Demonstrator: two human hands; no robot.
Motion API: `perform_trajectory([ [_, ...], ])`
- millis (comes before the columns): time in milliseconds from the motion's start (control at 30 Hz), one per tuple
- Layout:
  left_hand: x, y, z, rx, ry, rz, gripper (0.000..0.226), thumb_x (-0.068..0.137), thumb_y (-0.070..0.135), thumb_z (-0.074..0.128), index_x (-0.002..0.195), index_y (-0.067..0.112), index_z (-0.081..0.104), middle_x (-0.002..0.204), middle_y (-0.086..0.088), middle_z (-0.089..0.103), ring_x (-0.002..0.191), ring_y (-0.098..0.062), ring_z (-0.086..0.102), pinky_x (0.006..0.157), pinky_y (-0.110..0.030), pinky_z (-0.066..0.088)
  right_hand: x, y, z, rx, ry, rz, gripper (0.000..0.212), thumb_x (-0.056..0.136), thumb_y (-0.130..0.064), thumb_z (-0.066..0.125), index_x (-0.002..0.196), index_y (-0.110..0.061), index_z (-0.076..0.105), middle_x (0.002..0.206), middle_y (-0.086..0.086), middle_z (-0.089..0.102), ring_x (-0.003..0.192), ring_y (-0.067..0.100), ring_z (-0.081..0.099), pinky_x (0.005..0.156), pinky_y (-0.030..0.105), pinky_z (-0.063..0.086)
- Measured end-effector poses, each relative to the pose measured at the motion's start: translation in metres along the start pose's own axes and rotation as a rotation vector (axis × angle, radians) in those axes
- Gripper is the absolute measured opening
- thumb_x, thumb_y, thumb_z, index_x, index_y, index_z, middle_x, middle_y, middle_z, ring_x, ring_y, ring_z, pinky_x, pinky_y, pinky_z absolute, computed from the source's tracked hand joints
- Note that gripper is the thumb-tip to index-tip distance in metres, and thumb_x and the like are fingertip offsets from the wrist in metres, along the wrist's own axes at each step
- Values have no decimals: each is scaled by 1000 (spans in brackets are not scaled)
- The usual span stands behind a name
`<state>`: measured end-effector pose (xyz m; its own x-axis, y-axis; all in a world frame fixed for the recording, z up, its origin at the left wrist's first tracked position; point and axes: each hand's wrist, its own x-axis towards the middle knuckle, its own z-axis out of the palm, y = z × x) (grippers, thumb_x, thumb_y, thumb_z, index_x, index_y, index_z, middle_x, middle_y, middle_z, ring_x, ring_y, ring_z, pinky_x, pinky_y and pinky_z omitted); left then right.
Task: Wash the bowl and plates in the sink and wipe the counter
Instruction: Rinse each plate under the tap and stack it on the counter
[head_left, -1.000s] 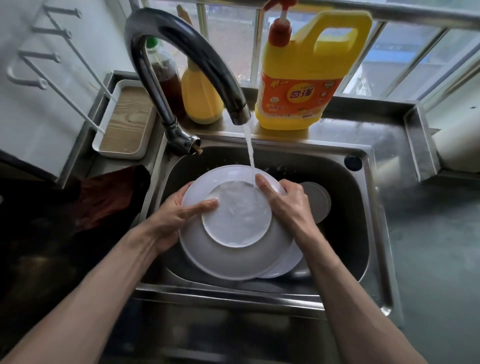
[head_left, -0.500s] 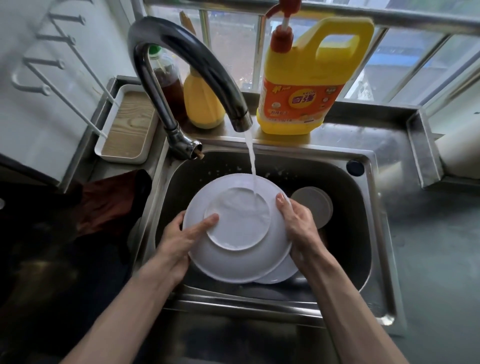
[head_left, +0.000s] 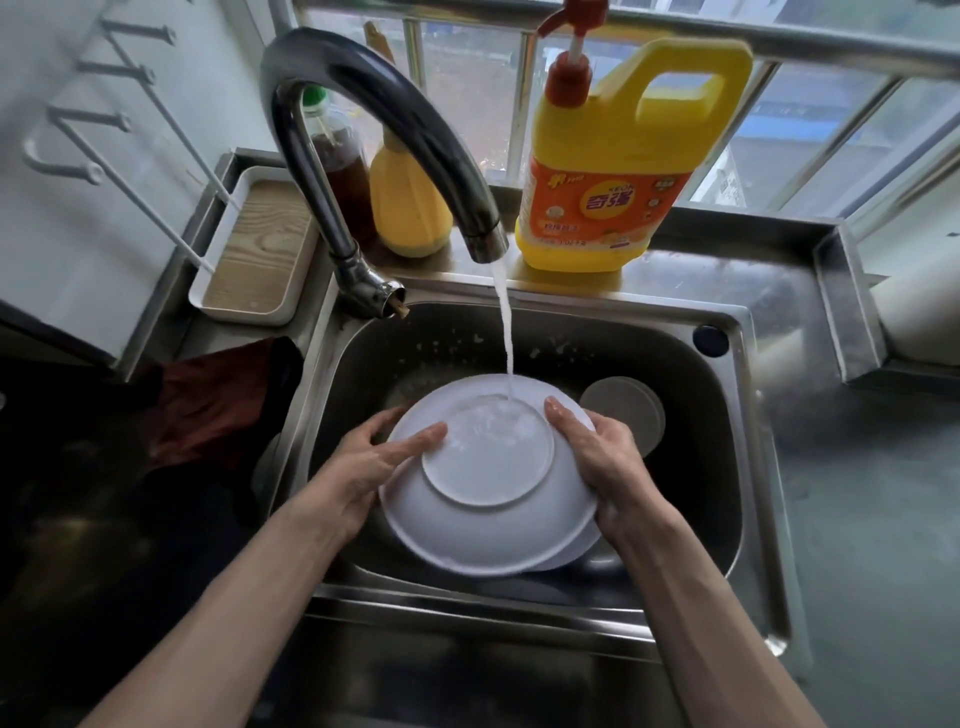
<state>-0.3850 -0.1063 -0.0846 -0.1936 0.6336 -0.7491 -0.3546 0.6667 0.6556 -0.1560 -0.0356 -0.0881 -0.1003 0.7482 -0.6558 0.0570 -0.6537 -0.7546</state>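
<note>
My left hand (head_left: 374, 462) grips the left rim of the white bowl (head_left: 488, 535): one digit lies straight across its upturned side, touching the foot ring, and the others curl round the edge. My right hand (head_left: 602, 457) grips the opposite rim, thumb on top, remaining fingers wrapped underneath and out of sight. The bowl is held bottom-up, tilted, over the middle of the sink (head_left: 727, 467). A white plate (head_left: 579, 556) shows its edge just below the bowl at the lower right. A small round dish (head_left: 626, 410) sits in the basin beside my right hand. The water stream (head_left: 504, 322) strikes the far edge of the foot ring. A dark red cloth (head_left: 208, 405) lies left of the sink. Beyond, the faucet (head_left: 395, 119) arches over the basin; behind it stand a tray (head_left: 254, 249), a dark bottle (head_left: 337, 156), a yellow bottle (head_left: 410, 208) and a yellow detergent jug (head_left: 618, 182).
</note>
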Motion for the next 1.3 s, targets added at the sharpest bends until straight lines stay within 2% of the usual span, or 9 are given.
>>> perform_trajectory([
  [267,-13,-36,9,-267,-113,152,66,78,16,84,139,26,61,130,-8,71,120,-30,67,92,-44,59,-3,31,7,-12,97,-147,38,98,-47,67,126,-21,68,117,5,76,105,25,73,89,45,61],
  [367,-13,-31,9,-220,-101,210,58,84,6,77,137,26,61,126,-7,72,116,-27,69,87,-40,62,4,29,7,-435,100,-333,52,109,-39,48,159,-25,39,157,-2,44,144,15,42,120,32,31],
  [467,-13,-23,5,-211,-94,242,58,83,4,74,135,27,62,122,-5,74,110,-24,72,80,-37,64,14,24,17,-804,104,-466,55,112,-42,22,164,-24,24,172,-5,18,159,9,5,128,29,1],
  [567,-14,-18,7,-149,-120,248,53,81,-2,74,128,22,65,113,-8,77,99,-26,74,75,-36,64,19,17,39,-1025,9,-543,73,101,-55,7,166,-24,14,173,-8,8,159,8,-5,126,30,-12],
  [667,-14,-20,16,-77,-126,249,51,79,-7,75,125,14,67,111,-12,77,93,-23,75,74,-31,63,20,16,61,-1154,-100,-685,75,98,-54,-4,166,-31,15,173,-8,12,160,10,0,129,35,-8],
  [867,-7,-23,17,-104,-168,324,54,72,13,88,121,18,67,115,-3,77,104,-16,74,84,-26,60,11,11,71,-1133,-343,-895,60,105,-47,13,158,-37,39,167,-14,31,158,6,13,127,33,-2],
  [1000,-12,-26,19,-96,-97,281,61,66,9,93,122,15,69,111,-9,78,102,-30,74,73,-31,62,25,10,51,-1132,-116,-705,54,108,-56,12,158,-48,30,169,-11,28,158,12,16,128,41,10],
  [1133,-20,-33,16,-179,-33,306,56,76,2,79,128,18,66,112,-8,77,101,-27,74,70,-34,63,25,11,33,-918,107,-338,68,95,-83,26,155,-50,28,156,-1,43,141,28,43,112,52,38],
  [1300,-26,-33,13,-185,-82,251,53,78,1,81,127,16,67,114,-10,76,104,-28,74,73,-34,63,16,9,28,-681,256,-213,80,79,-95,40,120,-29,57,115,6,67,108,34,63,92,46,51],
])
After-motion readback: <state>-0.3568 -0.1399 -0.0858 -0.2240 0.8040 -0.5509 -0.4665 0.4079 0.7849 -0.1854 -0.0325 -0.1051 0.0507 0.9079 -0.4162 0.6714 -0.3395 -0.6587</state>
